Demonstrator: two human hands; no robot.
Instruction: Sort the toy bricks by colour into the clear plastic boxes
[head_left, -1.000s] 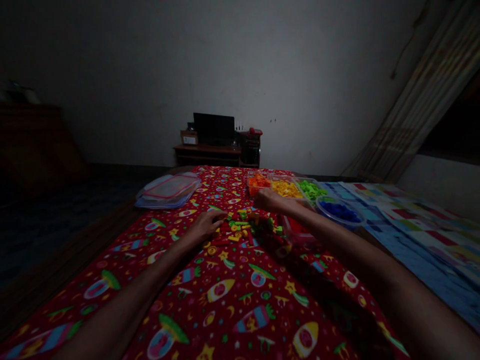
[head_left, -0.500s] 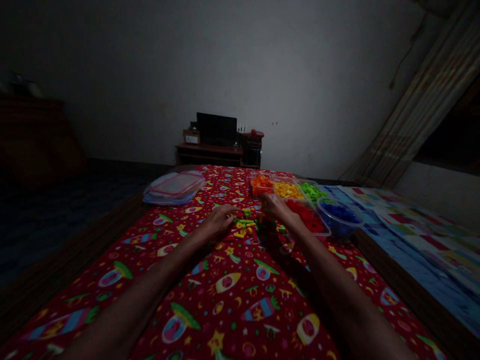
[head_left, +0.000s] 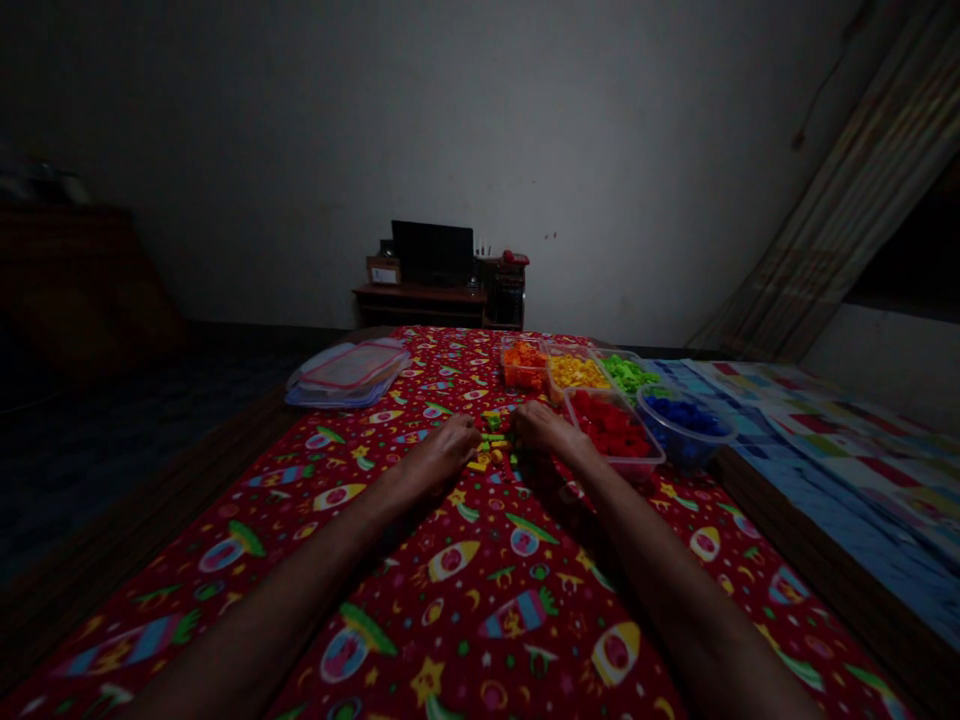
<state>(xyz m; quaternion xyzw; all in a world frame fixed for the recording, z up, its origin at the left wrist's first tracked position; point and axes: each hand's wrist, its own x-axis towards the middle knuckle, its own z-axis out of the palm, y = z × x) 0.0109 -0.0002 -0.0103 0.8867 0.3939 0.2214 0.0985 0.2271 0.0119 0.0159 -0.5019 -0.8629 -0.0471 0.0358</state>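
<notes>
On the red patterned cloth lies a small pile of yellow, green and red plastic pieces [head_left: 493,452]. My left hand [head_left: 452,442] rests at the pile's left side, fingers curled in. Across from it, my right hand [head_left: 541,427] is at the right side of the pile with its fingers bent down and closed. Anything between the fingertips of either hand is too small and dark to make out. Just right of my right hand stands a clear box [head_left: 639,466] of red pieces [head_left: 611,425].
Behind the red box are clear boxes of orange pieces [head_left: 523,358], yellow pieces [head_left: 577,372] and green pieces [head_left: 630,373]. A round tub [head_left: 694,454] holds blue pieces [head_left: 682,415]. Stacked lids [head_left: 349,372] lie at the far left of the cloth [head_left: 442,640].
My right hand has come back from beside the boxes toward the pile, lower and slightly left. My left hand's fingers, spread before, have curled in. The view has shifted slightly.
</notes>
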